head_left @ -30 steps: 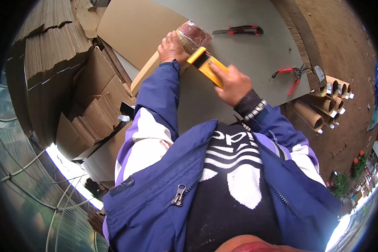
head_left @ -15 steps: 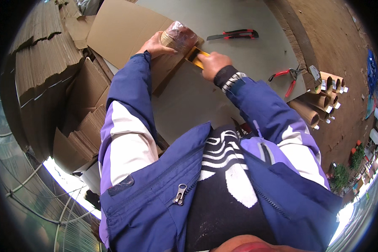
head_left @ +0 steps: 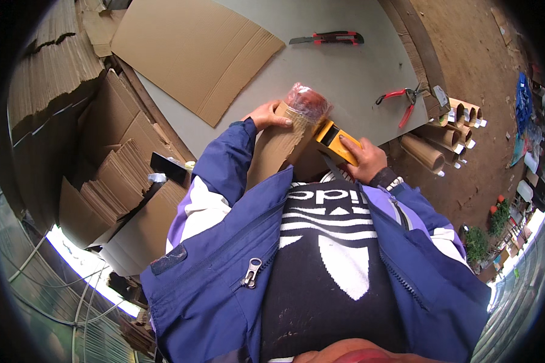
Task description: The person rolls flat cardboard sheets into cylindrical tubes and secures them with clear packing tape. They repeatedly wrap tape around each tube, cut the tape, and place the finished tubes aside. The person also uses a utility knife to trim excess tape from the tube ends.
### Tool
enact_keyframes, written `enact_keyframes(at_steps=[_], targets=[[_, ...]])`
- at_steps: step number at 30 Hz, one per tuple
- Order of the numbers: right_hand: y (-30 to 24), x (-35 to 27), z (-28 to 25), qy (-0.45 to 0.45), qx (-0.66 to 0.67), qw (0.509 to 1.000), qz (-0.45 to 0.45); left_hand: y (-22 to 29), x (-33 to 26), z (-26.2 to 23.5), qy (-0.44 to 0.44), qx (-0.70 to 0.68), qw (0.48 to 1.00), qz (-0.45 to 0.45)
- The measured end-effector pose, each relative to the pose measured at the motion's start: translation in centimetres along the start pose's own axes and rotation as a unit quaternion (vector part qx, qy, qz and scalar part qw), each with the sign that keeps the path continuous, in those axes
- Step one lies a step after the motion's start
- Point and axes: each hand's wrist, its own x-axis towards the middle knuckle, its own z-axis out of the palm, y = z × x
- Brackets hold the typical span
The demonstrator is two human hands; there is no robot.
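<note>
1. The left hand (head_left: 265,114) is closed over the upper left edge of a long brown cardboard package (head_left: 281,145), which lies tilted on the grey work table (head_left: 345,72) just in front of the person's chest.
2. The far end of that cardboard package is covered with crinkled clear plastic wrap over a reddish top (head_left: 307,101).
3. The right hand (head_left: 362,158) is gripped around a yellow handheld tape dispenser (head_left: 338,140), fingers folded over its body; the dispenser touches the right side of the package, just below the wrapped end.
4. The two hands sit on opposite sides of the package, near each other but not touching.
5. A red and black utility knife (head_left: 330,39) lies at the far side of the table, well apart from the hands.
6. Red-handled pliers (head_left: 402,103) lie near the table's right edge (jaws pointing toward the edge).
7. Brown cardboard tubes (head_left: 442,136) are bundled just beyond that edge, on the ground side.
8. A large flat sheet of corrugated cardboard (head_left: 194,51) rests on the table's far left part.
9. Stacks of folded cardboard (head_left: 103,175) stand to the person's left.
</note>
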Motion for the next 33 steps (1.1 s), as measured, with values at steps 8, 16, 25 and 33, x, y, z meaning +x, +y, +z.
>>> enact_keyframes(at_steps=[8,16,25,33], targets=[[-4.4,7.1,1.3,0.074,0.036,0.993,-0.08,1.1,-6.7,1.6,0.301,0.432,0.85,0.033],[-7.5,8.3,-3.2,0.064,0.071,0.987,-0.127,1.0,-3.8,5.5,0.531,0.468,0.706,-0.026],[-0.4,3.5,-3.0,0.015,-0.013,0.996,-0.089,4.2,-5.3,4.1,0.46,0.386,0.797,-0.06],[-6.0,14.1,4.3,0.077,0.015,0.989,-0.122,1.7,-9.3,-10.2,0.401,0.102,0.91,-0.006]])
